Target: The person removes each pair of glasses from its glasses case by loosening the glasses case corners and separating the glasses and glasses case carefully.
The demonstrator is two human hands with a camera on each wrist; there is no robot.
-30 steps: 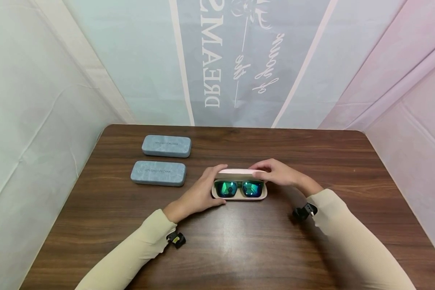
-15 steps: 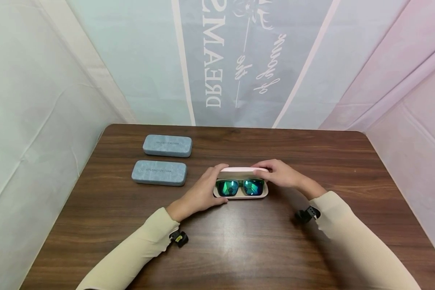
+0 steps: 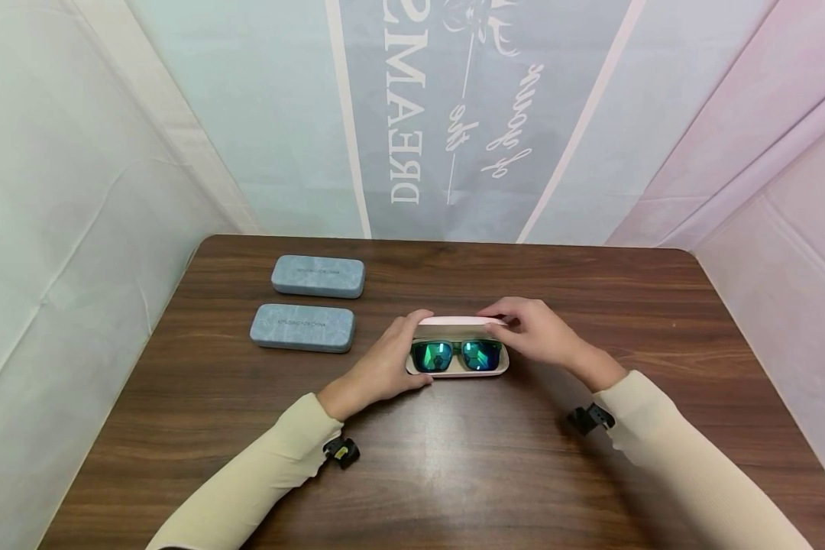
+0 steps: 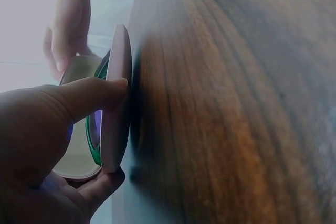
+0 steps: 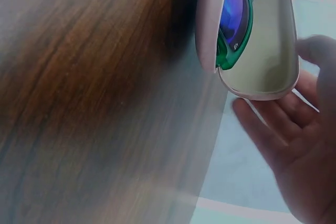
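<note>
A pale pink glasses case (image 3: 457, 375) stands with its lid raised near the middle of the table. Inside lie sunglasses (image 3: 481, 356) with a green frame and blue-green mirrored lenses. My left hand (image 3: 380, 364) grips the case's left end, its thumb against the front wall, as the left wrist view confirms. At the right end of the lid (image 5: 268, 35), my right hand (image 3: 538, 332) holds the rim with the thumb in front and fingers behind. The sunglasses' temples are hidden.
Two closed blue glasses cases, a nearer one (image 3: 302, 328) and a farther one (image 3: 318, 276), lie on the left of the brown wooden table (image 3: 467, 473). A printed cloth (image 3: 454, 114) hangs behind the table's far edge.
My right hand and wrist have shifted slightly right, with the knuckles raised a little. The left hand keeps its hold; the case and sunglasses look nearly unmoved.
</note>
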